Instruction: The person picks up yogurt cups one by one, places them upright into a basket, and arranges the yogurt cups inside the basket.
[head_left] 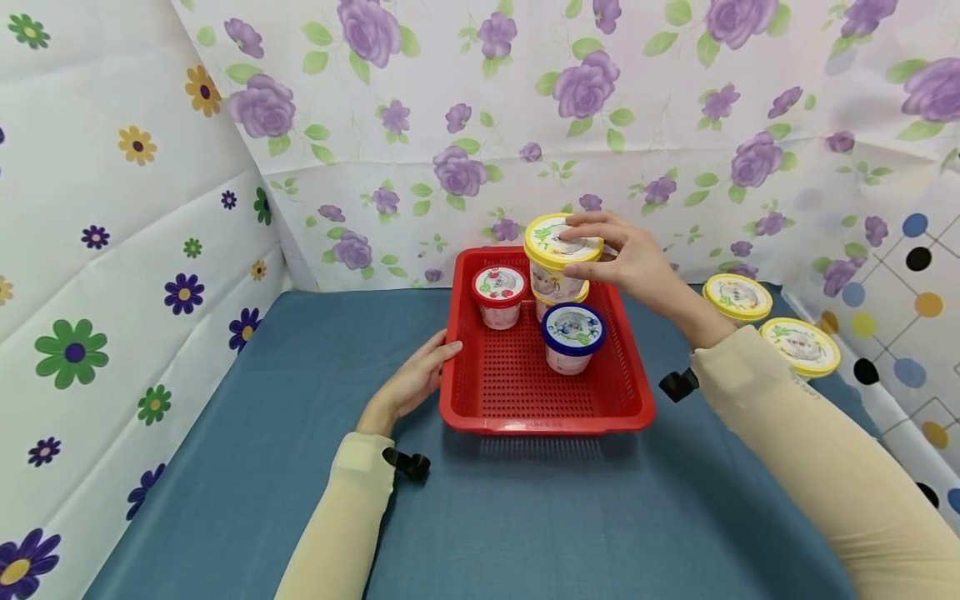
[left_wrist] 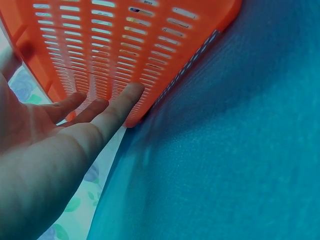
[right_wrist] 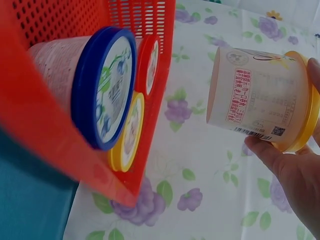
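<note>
A yellow-lidded paper cup (head_left: 555, 282) hangs upright above the back of the red plastic basket (head_left: 504, 379), gripped near its lid by my right hand (head_left: 626, 258). In the right wrist view, that cup (right_wrist: 250, 97) is apart from the other cups, with fingers on its side and lid. Inside the basket stand a red-lidded cup (head_left: 500, 293), a blue-lidded cup (head_left: 573, 333) and another yellow-lidded cup (head_left: 582, 292), mostly hidden below the held one. My left hand (head_left: 412, 379) holds the basket's left side, thumb at the rim and fingers against the slotted outer wall (left_wrist: 107, 50).
Two more yellow-lidded cups (head_left: 738, 297) (head_left: 800, 346) stand right of the basket, partly behind my right forearm. A blue cloth (head_left: 525, 525) covers the table. Flowered sheets (head_left: 420, 100) hang behind it and at both sides.
</note>
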